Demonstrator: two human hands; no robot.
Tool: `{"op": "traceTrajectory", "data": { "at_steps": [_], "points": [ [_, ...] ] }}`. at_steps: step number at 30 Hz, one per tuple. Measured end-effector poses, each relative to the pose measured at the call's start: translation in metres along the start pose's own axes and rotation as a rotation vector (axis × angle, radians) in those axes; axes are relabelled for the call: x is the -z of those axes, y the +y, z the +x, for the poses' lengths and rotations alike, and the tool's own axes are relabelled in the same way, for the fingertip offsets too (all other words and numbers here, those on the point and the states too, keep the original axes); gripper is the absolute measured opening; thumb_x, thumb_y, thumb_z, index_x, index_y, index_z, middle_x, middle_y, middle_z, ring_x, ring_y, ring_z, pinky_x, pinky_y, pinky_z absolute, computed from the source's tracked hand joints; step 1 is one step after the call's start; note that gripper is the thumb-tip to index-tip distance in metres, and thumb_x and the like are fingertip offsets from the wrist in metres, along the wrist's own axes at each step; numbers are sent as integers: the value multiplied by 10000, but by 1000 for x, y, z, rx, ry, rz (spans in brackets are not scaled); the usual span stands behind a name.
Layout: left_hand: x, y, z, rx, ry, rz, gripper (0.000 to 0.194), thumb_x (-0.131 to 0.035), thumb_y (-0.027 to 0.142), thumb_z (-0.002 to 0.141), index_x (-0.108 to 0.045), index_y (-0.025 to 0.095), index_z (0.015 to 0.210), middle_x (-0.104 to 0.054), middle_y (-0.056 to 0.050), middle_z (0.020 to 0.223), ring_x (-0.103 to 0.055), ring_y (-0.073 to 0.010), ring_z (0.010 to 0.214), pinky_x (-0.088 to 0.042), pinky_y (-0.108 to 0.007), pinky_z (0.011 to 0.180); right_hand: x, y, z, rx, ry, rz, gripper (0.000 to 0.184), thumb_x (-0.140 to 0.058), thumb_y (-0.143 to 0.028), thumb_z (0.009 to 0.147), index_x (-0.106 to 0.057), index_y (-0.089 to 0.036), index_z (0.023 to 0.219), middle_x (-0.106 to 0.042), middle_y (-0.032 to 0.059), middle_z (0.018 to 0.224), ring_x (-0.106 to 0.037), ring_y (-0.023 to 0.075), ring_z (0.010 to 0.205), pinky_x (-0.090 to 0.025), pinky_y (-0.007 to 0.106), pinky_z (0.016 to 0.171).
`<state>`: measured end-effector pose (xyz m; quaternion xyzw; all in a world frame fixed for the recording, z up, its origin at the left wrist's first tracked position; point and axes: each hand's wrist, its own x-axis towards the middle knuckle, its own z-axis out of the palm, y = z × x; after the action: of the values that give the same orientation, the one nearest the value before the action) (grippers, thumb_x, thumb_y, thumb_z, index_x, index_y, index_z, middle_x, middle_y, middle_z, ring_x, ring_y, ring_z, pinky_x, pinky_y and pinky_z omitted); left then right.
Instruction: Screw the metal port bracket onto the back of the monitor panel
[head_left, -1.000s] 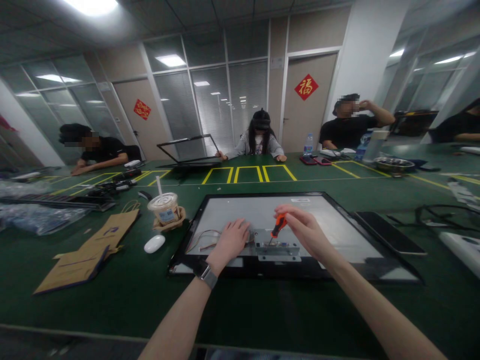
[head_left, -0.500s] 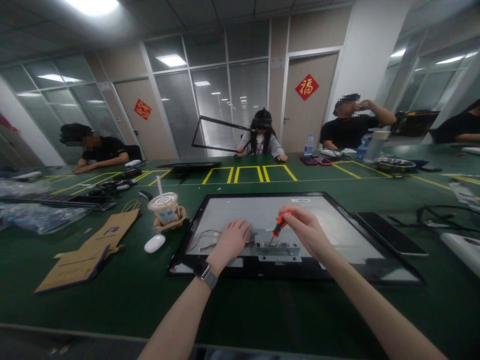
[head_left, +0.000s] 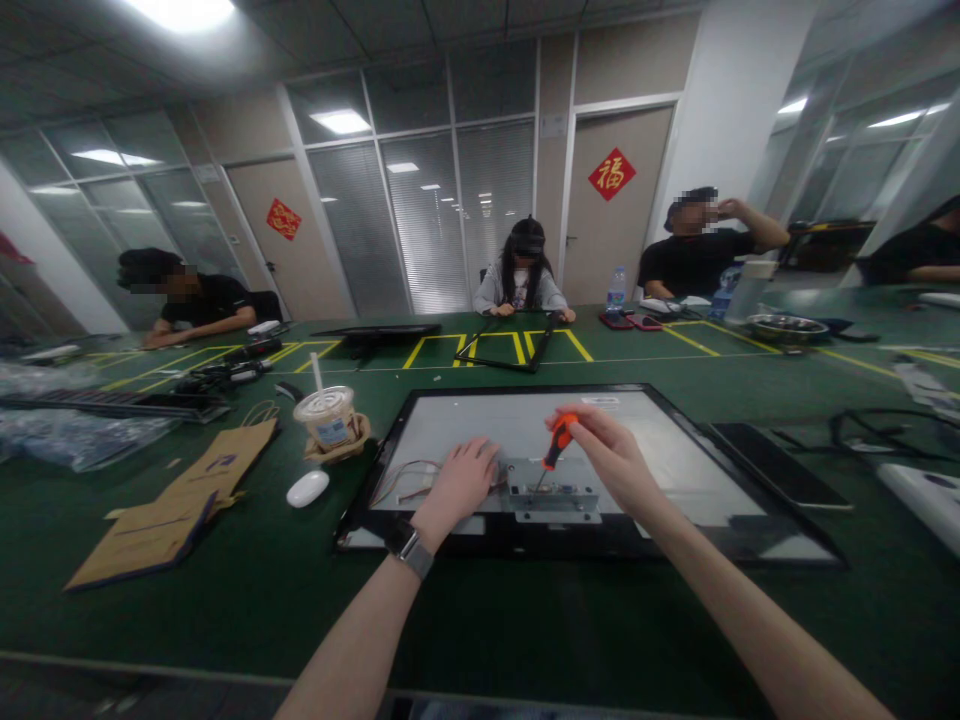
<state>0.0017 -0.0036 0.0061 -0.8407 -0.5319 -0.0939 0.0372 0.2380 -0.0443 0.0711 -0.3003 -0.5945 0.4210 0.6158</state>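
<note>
A monitor panel (head_left: 675, 470) lies face down on the green table, its grey metal back up. At its near middle sits a small metal bracket (head_left: 555, 495). My right hand (head_left: 611, 460) is closed round an orange-handled screwdriver (head_left: 557, 442), whose tip points down at the bracket. My left hand (head_left: 461, 480) rests flat on the panel just left of the bracket, fingers spread, beside thin coloured wires (head_left: 405, 478). A watch is on my left wrist.
A lidded drink cup (head_left: 328, 415), a white mouse (head_left: 308, 487) and a brown paper bag (head_left: 180, 495) lie to the left. A dark flat panel (head_left: 780, 465) and cables (head_left: 885, 440) lie right. Three other people sit across the table; one has a black frame (head_left: 510, 350) before them.
The person opposite has lowered the black frame from the air onto the table. My right hand has shifted slightly on the screwdriver; my left hand stays put.
</note>
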Motion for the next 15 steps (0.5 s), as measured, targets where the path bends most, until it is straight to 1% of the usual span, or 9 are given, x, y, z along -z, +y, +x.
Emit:
{"op": "traceTrajectory", "data": {
  "at_steps": [3,6,8,11,15],
  "points": [
    [1,1,0,4,-1,-1,404,-360,267,1050,-513,228,1422,-524,-100,1515,-511,-258,1385,-392,-455,1165,-3,-4,-2,-30,-73,59,256,-735,-503,846,-757,-270,949,-752,67,1062,-673,256,1028,-523,429,927],
    [2,1,-1,5,-2,-5,408,-365,263,1048,-505,231,1430,-527,-100,1513,-519,-258,1378,-396,-464,1165,-5,-7,-3,-55,-74,81,257,-780,-516,802,-754,-264,842,-731,48,983,-673,238,939,-533,399,871],
    [3,1,-1,7,-5,-8,408,-369,261,1047,-503,226,1431,-526,-107,1512,-517,-265,1381,-398,-483,1165,-4,-10,-3,-83,-72,111,267,-790,-521,794,-752,-265,857,-727,39,908,-674,229,886,-535,389,840],
    [3,2,-1,9,-12,-12,407,-377,258,1047,-509,213,1428,-522,-112,1516,-508,-273,1390,-398,-497,1165,-4,-14,-3,-107,-86,161,277,-777,-522,812,-751,-272,927,-738,43,885,-674,229,879,-533,387,825],
    [4,3,-1,0,-12,-16,409,-367,251,1051,-516,194,1427,-520,-111,1519,-500,-267,1399,-395,-470,1173,-3,-14,-2,-67,-95,91,278,-758,-532,825,-751,-254,817,-726,61,967,-661,241,950,-519,401,874]
  ]
}}
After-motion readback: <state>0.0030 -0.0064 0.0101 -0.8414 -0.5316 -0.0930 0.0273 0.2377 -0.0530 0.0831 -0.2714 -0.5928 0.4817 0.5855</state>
